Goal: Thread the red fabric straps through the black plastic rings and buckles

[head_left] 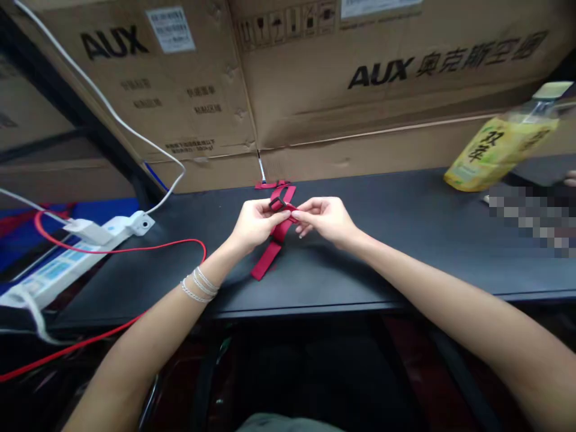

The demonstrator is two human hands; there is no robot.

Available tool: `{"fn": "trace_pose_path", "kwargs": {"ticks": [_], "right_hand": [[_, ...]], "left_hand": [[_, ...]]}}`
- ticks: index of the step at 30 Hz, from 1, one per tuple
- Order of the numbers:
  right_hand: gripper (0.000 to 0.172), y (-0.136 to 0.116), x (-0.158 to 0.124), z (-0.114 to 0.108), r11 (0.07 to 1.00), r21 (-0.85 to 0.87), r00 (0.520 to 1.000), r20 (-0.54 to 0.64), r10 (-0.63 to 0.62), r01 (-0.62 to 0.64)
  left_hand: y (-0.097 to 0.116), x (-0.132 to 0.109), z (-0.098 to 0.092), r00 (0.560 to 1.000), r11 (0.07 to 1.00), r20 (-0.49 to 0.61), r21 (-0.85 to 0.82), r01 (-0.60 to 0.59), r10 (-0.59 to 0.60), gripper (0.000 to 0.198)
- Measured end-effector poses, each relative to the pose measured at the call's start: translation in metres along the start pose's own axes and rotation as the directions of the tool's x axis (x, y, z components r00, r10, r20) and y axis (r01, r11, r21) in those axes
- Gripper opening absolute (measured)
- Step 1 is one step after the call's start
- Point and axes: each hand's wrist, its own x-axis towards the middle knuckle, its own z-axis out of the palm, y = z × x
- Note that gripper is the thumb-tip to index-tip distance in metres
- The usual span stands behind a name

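Red strap (279, 231) between both hands (256, 225) (326, 219)

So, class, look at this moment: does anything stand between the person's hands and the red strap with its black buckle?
Nothing visible does: the left hand and the right hand are both on the red strap beside the black buckle, with no object between them.

Silver chain bracelets (199, 285) on left wrist (221, 259)

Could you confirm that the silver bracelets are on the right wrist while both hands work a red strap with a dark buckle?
Not quite: the head view shows the silver bracelets on the left wrist, not the right. The rest stands: the left hand and right hand are working the red strap with its dark buckle.
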Motion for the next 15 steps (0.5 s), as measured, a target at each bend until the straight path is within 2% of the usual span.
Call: {"fn": "trace_pose_path", "kwargs": {"ticks": [9, 15], "right_hand": [[0.042, 0.0076, 0.0026, 0.0013, 0.994, -0.034, 0.995, -0.002, -0.100, 0.100], [0.041, 0.0053, 0.0033, -0.0017, 0.999, 0.037, 0.998, 0.065, 0.023, -0.026]], "left_hand": [[-0.0010, -0.0003, -0.0006, 1.000, 0.999, 0.004, 0.037, -0.017, 0.017, 0.035], [-0.0021, -0.0006, -0.0006, 0.999, 0.993, 0.004, 0.106, -0.052, 0.051, 0.035]]}}
